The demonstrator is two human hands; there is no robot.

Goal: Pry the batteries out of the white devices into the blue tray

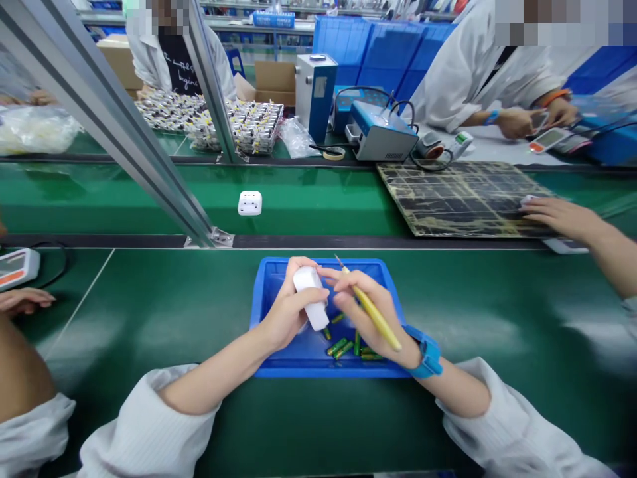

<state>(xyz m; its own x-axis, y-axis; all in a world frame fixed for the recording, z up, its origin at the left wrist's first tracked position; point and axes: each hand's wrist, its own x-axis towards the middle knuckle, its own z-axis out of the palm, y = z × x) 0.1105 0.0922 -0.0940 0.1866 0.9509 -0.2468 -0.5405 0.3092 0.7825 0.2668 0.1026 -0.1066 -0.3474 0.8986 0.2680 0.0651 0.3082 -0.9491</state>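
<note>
My left grip [291, 309] wraps a white plastic casing [309, 295], and my right grip [358, 318] pinches a yellow-handled pick [379, 320], both above a blue tray [318, 372] of green cylindrical cells [341, 346] on the green desk [149, 332].

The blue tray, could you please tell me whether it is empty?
The blue tray is not empty: green batteries lie inside.

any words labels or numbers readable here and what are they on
Nothing can be read for certain.
Black garment on the co-worker: white script, too blurred to read.
Label on the pale metal cabinet: too small to read.
Digital meter at the left edge: display too blurred to read.
Digital meter by the co-worker's hands: display too blurred to read.
</note>
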